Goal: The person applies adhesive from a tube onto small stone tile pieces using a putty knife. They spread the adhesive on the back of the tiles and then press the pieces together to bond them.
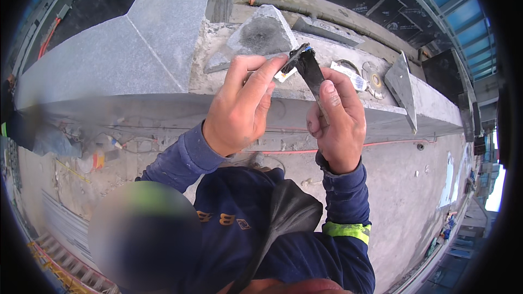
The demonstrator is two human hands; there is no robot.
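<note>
My right hand (pixel 340 117) is closed around the lower end of a long, flat black strip-like tool (pixel 309 71), held upright with a bit of blue at its top; its exact kind is unclear. My left hand (pixel 242 100) pinches a thin dark flat piece (pixel 293 61) against the tool's upper end. Both hands are above the edge of a grey stone-topped ledge. Behind them on the ledge lies an angular grey stone piece (pixel 267 35) with a dark patch. A round cutting disc (pixel 373 80) and a white packet (pixel 348 76) lie right of my right hand.
A large grey slab (pixel 114 60) covers the ledge at left. A pointed stone offcut (pixel 401 90) leans at its right. Another grey strip (pixel 328 29) lies behind. A red hose (pixel 381 142) crosses the floor below the ledge. A blurred, rounded shape (pixel 144 239) is at lower left.
</note>
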